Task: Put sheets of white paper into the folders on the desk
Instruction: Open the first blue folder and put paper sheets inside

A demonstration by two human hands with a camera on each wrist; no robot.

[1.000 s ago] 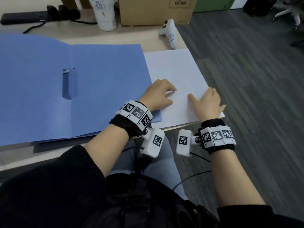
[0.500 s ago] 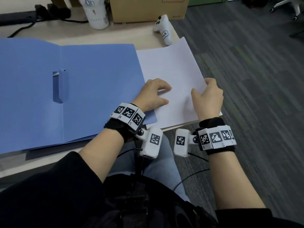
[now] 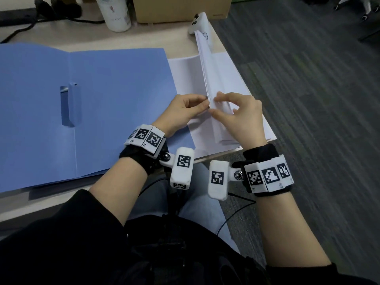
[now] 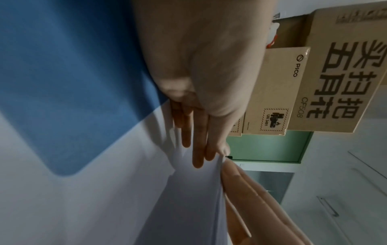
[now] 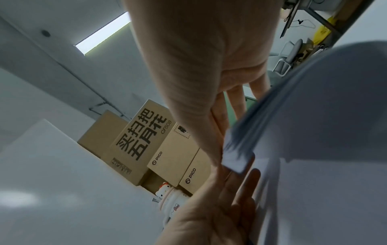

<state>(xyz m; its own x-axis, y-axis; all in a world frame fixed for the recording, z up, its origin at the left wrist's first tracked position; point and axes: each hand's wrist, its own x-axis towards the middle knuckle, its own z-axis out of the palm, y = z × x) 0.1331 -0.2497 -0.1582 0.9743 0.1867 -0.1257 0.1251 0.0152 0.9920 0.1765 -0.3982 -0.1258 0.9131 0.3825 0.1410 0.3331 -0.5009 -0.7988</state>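
Observation:
An open blue folder point(image 3: 115, 99) lies flat on the desk, with a slot point(image 3: 67, 105) near its fold. Right of it sits a stack of white paper point(image 3: 183, 79), reaching the desk's right edge. A bundle of sheets point(image 3: 207, 64) from the stack stands raised on edge. My left hand point(image 3: 205, 102) pinches its near corner from the left, seen close in the left wrist view point(image 4: 209, 154). My right hand point(image 3: 216, 104) pinches the same corner from the right with thumb and fingers. The right wrist view shows the bundle's fanned corner point(image 5: 238, 152) against my thumb.
A white controller point(image 3: 200, 23) lies just behind the raised sheets. A cardboard box point(image 3: 181, 7) and a white tumbler point(image 3: 117, 13) stand at the back. A black power strip point(image 3: 20, 19) with cable is at the back left. The desk's right edge point(image 3: 257, 112) drops to grey floor.
Both hands lay flat on the stack a second ago. The right hand lifted the right edge of several sheets, and the bundle now stands upright, pinched between both hands.

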